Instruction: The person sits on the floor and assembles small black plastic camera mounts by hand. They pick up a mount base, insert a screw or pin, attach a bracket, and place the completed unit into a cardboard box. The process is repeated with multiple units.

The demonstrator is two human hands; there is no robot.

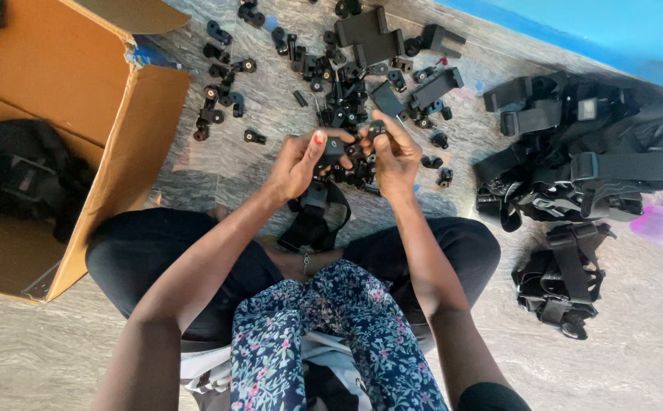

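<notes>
Seated on the floor (232, 164), the person pinches one small black plastic fitting (334, 148) between the left hand (299, 161) and right hand (394, 158), both closed on it, raised just before the loose pile of parts (339, 84) for a close view.

Both bare forearms reach forward from bottom of view toward 12 o'clock, converging at centre. Left hand (299, 162) at 11 o'clock of meeting point, fingers curled inward, thumb with red-painted nail on top, pinching. Right hand (395, 156) at 1 o'clock, back of hand up, fingers bent toward left hand, fingertips nearly touching it. Wrists slightly flexed, elbows apart, knees spread below forearms.
</notes>
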